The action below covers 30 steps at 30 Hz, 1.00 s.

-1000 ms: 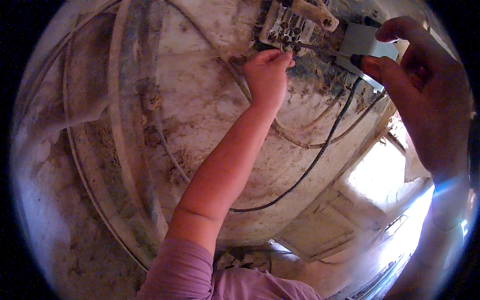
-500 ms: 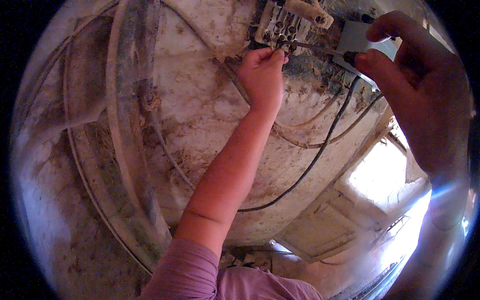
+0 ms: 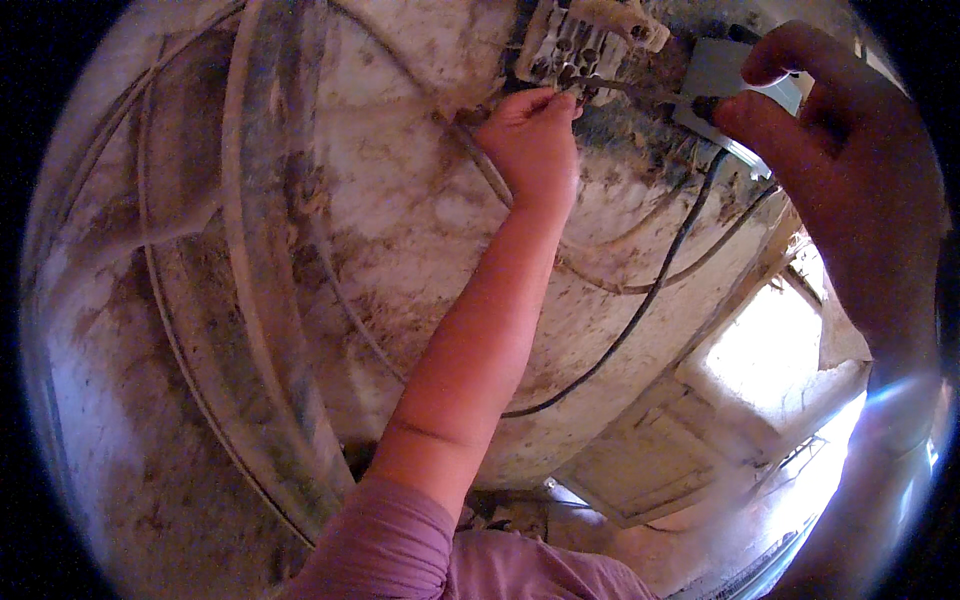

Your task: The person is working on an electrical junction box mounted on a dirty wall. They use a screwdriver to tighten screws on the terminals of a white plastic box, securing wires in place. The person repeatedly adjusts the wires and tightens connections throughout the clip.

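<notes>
A dusty terminal block with several screw holes is fixed to the wall at the top. Just beneath it my left hand has its fingertips pinched at the block's lower edge; whatever they hold is too small to make out. From the right, my right hand grips a screwdriver by its handle, the shaft lying almost level and its tip at the lower screws beside my left fingertips. A grey box sits right of the block, partly behind the right hand.
The dirty, stained wall carries a vertical trunking at the left. Loose cables loop below the block and grey box. At the lower right are a panelled wooden door or shutter and bright openings.
My left hand has edged slightly upward at the block. The screwdriver and right hand have shifted a little upward, with the tip still at the block.
</notes>
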### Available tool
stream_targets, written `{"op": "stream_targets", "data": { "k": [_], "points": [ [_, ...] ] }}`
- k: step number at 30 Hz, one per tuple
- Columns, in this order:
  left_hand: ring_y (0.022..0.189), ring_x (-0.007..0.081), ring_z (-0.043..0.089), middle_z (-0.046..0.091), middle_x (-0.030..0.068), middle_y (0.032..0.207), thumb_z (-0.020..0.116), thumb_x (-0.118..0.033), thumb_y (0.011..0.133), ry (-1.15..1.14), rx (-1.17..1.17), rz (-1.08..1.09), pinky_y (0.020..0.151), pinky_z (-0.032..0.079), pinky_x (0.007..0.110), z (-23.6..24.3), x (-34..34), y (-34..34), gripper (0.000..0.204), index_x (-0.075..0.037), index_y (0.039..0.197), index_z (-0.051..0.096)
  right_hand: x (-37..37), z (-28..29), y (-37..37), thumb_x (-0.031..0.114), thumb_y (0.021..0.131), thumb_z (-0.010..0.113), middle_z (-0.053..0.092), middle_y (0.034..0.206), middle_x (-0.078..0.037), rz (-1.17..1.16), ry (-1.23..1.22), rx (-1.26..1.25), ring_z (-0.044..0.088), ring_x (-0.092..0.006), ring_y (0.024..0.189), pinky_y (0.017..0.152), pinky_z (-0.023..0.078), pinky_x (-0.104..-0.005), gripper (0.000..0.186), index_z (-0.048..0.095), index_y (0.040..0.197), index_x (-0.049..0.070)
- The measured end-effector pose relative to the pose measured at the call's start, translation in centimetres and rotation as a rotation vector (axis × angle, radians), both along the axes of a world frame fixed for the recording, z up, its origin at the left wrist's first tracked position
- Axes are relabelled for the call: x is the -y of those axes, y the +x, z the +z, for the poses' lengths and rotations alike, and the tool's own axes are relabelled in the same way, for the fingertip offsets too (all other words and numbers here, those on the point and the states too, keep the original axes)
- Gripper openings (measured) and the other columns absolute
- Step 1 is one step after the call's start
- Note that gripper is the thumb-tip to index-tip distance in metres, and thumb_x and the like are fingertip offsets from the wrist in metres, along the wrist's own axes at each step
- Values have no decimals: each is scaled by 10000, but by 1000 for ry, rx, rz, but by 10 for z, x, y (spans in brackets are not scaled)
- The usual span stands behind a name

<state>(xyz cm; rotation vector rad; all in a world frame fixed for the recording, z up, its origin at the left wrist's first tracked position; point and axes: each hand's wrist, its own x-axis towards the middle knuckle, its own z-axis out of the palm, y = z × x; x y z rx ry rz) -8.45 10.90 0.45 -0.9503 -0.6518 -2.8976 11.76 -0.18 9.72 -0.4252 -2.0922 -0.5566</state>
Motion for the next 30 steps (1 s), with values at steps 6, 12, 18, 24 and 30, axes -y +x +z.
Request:
{"op": "stream_targets", "data": {
  "k": [6,12,18,24,30],
  "points": [
    [498,101,549,669,80,727,686,-75,741,-36,-53,296,426,401,236,0,1,2,111,-5,819,649,-7,1,3,99,808,613,366,569,48,47,-62,-22,380,-55,617,472,246,-217,133,553,926,80],
    [586,118,591,632,74,668,664,11,725,24,117,128,561,467,240,1,-13,1,77,29,777,610,-10,6,12,89,821,590,401,587,37,93,-188,-41,428,-71,675,484,270,-218,124,535,932,77],
    [581,103,572,623,57,665,653,11,729,44,102,112,554,455,232,0,-11,0,60,15,757,600,-5,-8,16,79,834,566,435,606,27,15,-91,67,475,-88,733,495,295,-219,115,518,938,74],
    [616,143,611,641,79,688,667,-10,727,-11,-67,254,579,480,255,1,-7,1,91,12,793,609,12,-17,15,69,847,543,470,624,17,-213,325,272,523,-104,791,506,320,-220,106,500,944,71],
    [640,162,639,653,94,710,684,-17,715,-26,-51,230,600,491,264,11,-13,19,110,12,776,597,18,10,21,58,859,520,505,642,6,-211,-321,21,571,-120,849,517,345,-222,98,483,950,68]
  ]
}}
